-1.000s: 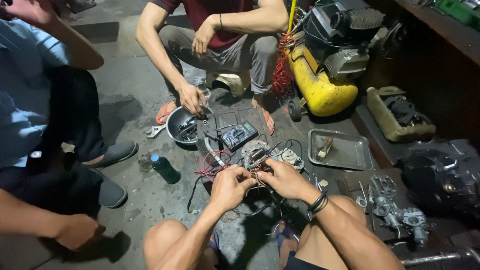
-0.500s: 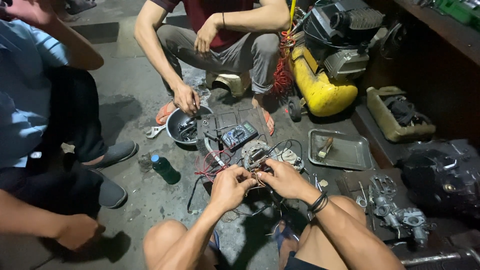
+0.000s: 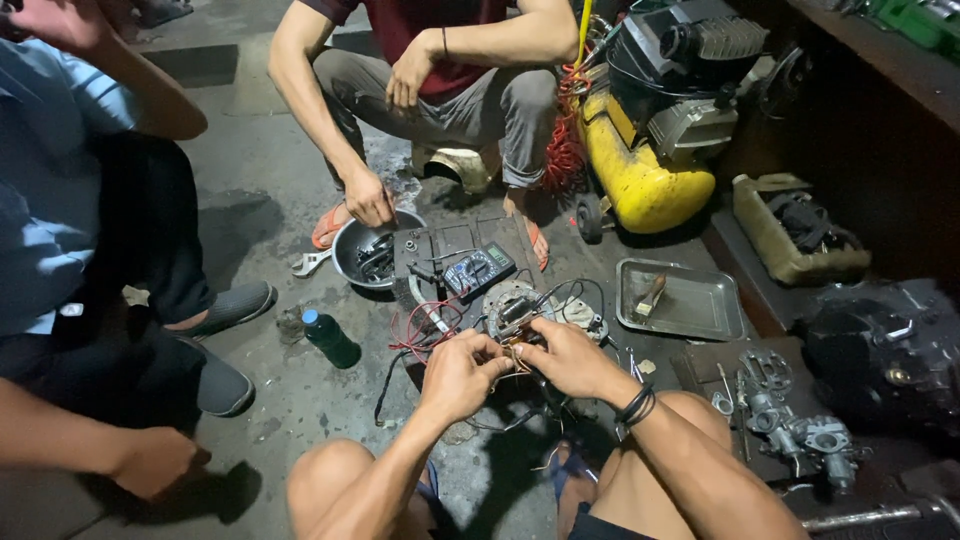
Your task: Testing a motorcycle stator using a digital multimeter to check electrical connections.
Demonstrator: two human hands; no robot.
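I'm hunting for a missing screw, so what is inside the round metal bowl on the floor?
The metal bowl holds a jumble of dark metal parts. The person opposite has a hand at its rim, hiding that side; anything beneath the pile cannot be seen.

Grey concrete floor (image 3: 270,190), stained and damp in patches. Lying directly on it: a round metal bowl (image 3: 352,262) of small parts, a wrench (image 3: 310,263) just beside it, a green bottle (image 3: 330,339) with blue cap, a dark mat (image 3: 440,245) bearing a multimeter (image 3: 479,269), a metal tray (image 3: 685,300), and a yellow compressor (image 3: 640,180).
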